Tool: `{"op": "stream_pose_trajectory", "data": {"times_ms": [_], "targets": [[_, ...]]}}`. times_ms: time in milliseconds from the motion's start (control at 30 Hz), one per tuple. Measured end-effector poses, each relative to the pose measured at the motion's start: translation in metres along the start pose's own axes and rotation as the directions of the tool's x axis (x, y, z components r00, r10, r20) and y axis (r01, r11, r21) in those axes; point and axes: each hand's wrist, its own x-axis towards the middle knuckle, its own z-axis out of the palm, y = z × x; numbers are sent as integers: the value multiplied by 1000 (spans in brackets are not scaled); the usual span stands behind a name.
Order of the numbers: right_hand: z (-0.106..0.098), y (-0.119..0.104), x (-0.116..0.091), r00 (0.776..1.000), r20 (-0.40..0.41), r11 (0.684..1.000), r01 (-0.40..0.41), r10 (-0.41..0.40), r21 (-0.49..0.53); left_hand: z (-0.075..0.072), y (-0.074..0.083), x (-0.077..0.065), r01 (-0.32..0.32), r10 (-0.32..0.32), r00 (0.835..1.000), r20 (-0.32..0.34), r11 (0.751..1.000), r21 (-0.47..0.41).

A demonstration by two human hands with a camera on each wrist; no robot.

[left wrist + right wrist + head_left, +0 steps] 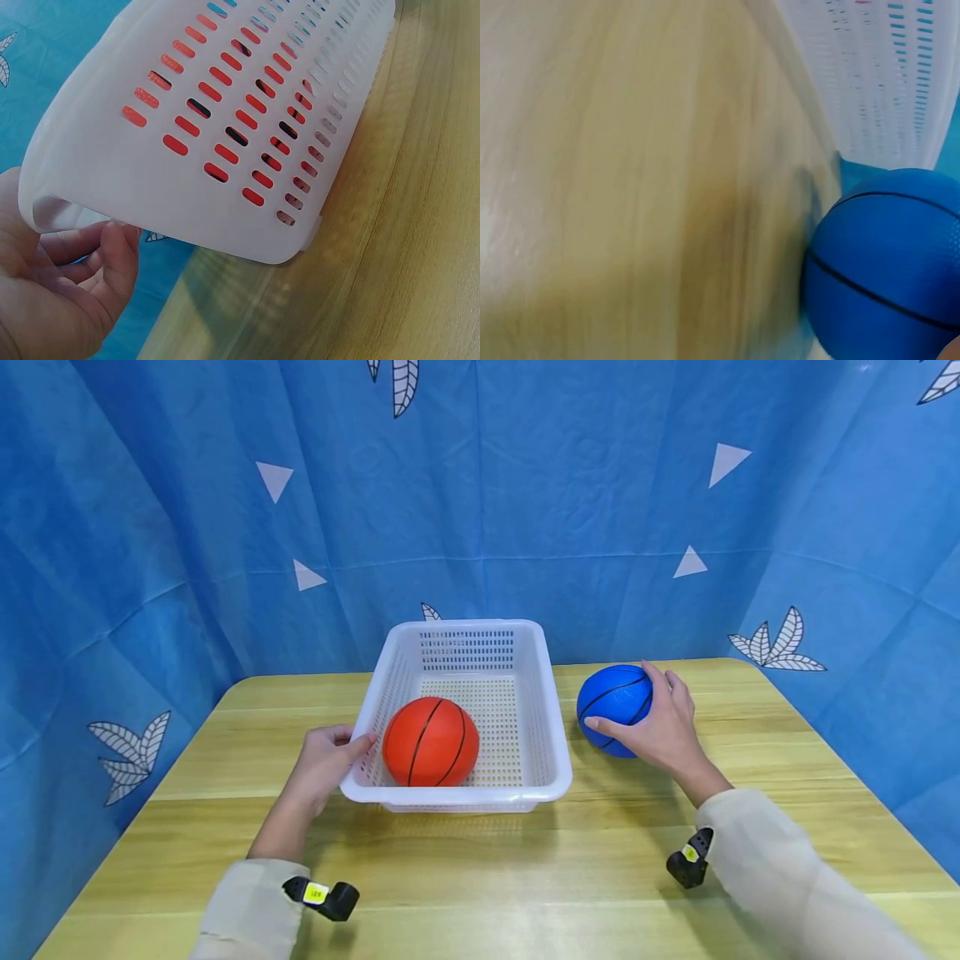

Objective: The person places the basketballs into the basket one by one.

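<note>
A white plastic basket (557, 727) with slotted walls stands on the table. Inside it, toward the near left corner, lies a red-orange ball (431, 742) with black lines. My left hand (324, 766) grips the basket's left rim, thumb on top and fingers curled beneath, as the left wrist view shows. Right of the basket is a blue ball (609, 703) with black lines. The thumb and fingers of my right hand (667, 727) curl round its right side. In the right wrist view the blue ball (885, 262) fills the lower right corner, with only a fingertip showing.
The light wooden table (450, 885) carries all of this. Behind its far edge hangs a blue curtain (585, 510) with white triangles and leaf prints. Each sleeve bears a small black camera, one on the left wrist (322, 895) and one on the right.
</note>
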Motion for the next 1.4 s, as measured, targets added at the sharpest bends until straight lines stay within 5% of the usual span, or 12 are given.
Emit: {"op": "stream_pose_trajectory", "data": {"times_ms": [1400], "targets": [[4, 3, 14, 996, -26, 997, -81, 81, 11, 0, 0, 0, 8, -8, 1000, -5, 1000, -5]]}}
